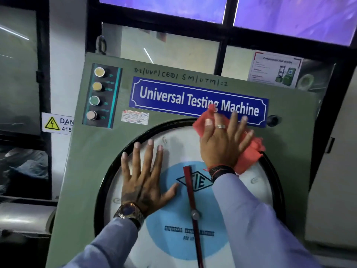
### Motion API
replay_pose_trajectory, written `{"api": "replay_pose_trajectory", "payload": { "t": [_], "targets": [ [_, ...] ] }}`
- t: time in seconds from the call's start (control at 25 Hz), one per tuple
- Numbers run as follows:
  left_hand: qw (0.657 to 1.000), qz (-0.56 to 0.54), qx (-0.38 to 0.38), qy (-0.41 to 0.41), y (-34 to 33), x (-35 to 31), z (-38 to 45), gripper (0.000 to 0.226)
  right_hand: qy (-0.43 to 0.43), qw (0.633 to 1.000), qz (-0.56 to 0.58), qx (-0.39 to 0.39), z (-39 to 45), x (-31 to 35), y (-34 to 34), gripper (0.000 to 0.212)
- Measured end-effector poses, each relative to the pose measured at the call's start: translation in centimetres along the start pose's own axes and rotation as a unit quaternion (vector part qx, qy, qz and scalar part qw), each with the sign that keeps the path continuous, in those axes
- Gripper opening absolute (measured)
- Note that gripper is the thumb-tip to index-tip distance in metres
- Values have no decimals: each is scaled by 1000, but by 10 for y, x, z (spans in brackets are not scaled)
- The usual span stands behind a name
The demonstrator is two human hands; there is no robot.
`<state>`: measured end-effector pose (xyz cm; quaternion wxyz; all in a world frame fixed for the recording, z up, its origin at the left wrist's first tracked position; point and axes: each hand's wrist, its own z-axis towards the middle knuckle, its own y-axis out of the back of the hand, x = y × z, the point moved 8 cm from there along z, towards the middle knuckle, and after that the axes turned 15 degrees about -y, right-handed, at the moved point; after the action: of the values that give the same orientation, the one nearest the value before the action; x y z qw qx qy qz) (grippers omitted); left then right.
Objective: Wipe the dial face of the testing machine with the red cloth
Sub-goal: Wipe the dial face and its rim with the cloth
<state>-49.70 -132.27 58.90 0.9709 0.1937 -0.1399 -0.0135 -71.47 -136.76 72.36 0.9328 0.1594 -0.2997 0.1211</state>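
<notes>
The green testing machine (92, 171) fills the view, with a big round dial face (179, 147) in a black rim, a blue centre disc and a red pointer (190, 190). My right hand (224, 140) lies flat with spread fingers on a red cloth (249, 153), pressing it against the dial's upper right edge; part of the cloth reaches over the blue nameplate. My left hand (144, 176) rests flat on the left half of the dial, fingers apart, holding nothing.
A blue "Universal Testing Machine" nameplate (173, 95) sits above the dial. A strip of several push buttons (97, 95) is at the upper left. A black knob (272, 119) sits right of the nameplate. A yellow danger sign (57, 123) hangs on the left wall. Windows are behind.
</notes>
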Motion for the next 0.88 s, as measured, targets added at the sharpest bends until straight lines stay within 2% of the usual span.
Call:
{"api": "replay_pose_trajectory", "payload": {
  "t": [0.08, 0.12, 0.2, 0.24, 0.32, 0.4, 0.48, 0.6, 0.64, 0.68, 0.88],
  "targets": [
    [1000, -3, -2, -26, 4, -15, 27, 113, -51, 999, 1, 10, 9, -18, 2, 48],
    [999, -4, -6, -37, 5, -24, 42, 113, -24, 999, -4, 24, 10, -12, 0, 47],
    [999, 5, -2, -34, 6, -25, 57, 113, 91, 995, -8, 46, 2, 15, -10, 46],
    [1000, 9, 2, -28, 5, -24, 64, 114, 98, 994, -5, 44, 5, 10, -9, 46],
    [1000, 7, 14, -27, 2, -29, 72, 115, -22, 1000, 2, 6, 20, -51, 3, 45],
    [999, 7, 29, -22, -1, -32, 73, 117, -155, 987, 17, -45, 15, -115, 21, 44],
    [999, 3, 35, -22, -2, -41, 76, 122, -189, 981, 22, -48, 11, -126, 22, 44],
    [999, 0, 23, -39, -2, -61, 84, 126, -26, 1000, 10, 3, 18, -65, 5, 47],
    [999, 0, 19, -38, -2, -63, 86, 127, 11, 1000, 8, 9, 18, -58, 2, 47],
    [999, -1, 21, -37, -1, -65, 87, 127, 8, 1000, 11, 3, 20, -66, 4, 47],
    [999, -8, 39, -34, -3, -60, 85, 128, -199, 977, 15, -73, -3, -166, 21, 44]
  ]
}}
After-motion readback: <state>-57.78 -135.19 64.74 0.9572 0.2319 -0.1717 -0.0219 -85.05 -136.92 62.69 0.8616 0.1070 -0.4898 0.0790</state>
